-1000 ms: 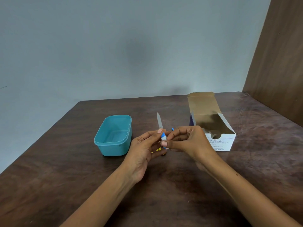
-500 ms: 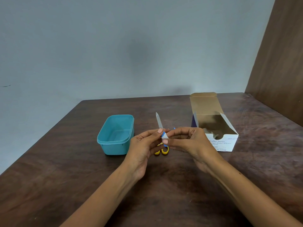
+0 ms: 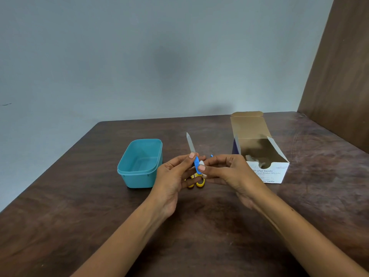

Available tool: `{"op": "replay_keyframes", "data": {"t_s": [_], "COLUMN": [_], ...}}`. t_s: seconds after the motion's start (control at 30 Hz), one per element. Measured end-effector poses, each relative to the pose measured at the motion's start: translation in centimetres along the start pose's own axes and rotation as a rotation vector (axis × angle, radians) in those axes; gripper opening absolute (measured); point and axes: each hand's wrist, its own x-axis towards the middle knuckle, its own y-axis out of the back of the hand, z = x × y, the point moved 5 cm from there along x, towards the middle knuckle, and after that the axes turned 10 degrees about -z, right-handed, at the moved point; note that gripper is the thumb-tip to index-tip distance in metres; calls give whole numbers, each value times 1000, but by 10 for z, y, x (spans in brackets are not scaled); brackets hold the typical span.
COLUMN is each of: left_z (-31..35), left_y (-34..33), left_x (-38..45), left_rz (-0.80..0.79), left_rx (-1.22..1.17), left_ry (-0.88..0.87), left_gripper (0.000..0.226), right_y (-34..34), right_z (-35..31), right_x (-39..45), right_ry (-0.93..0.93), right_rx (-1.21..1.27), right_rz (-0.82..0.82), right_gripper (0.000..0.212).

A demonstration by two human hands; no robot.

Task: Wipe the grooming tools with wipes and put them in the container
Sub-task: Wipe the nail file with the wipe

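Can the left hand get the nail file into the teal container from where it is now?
Probably yes. The left hand grips the nail file, and the open teal container sits just to its left with nothing between them; only the right hand pinching the wipe must let go.

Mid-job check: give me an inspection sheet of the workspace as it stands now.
Surface: dark wooden table, worn patches at the right.
Job's things: nail file with blue handle, held upright above the table; white wipe against its handle; teal container, lid off, nothing seen inside; yellow-handled scissors lying on the table behind the hands.
Clutter: open box of alcohol swabs, flap up; small blue item behind the right fingers, cannot tell what.
Grips: left hand pinches the file's handle; right hand pinches the wipe.
Cables: nothing seen.
Surroundings: plain grey wall; brown wooden panel at the right.
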Motion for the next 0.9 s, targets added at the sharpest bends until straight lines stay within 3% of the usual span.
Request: {"op": "replay_keyframes", "data": {"t_s": [0.27, 0.47, 0.6, 0.77, 0.9], "left_z": [0, 4, 2, 0, 5], "left_y": [3, 6, 8, 7, 5], "left_x": [-1, -1, -1, 1, -2], "left_rz": [12, 106, 100, 33, 11], "left_rx": [105, 146, 187, 295, 328], "left_ry": [-38, -115, -86, -64, -113], "left_gripper": [25, 19, 21, 34, 38], "right_y": [0, 5, 13, 4, -9], "right_z": [5, -9, -14, -25, -19], "right_x": [1, 2, 1, -2, 0], "right_ry": [-22, 218, 295, 517, 609], "right_rx": [-13, -289, -275, -721, -946], "right_rz": [-8, 137, 218, 217, 96], "right_gripper": [7, 15, 20, 16, 18]}}
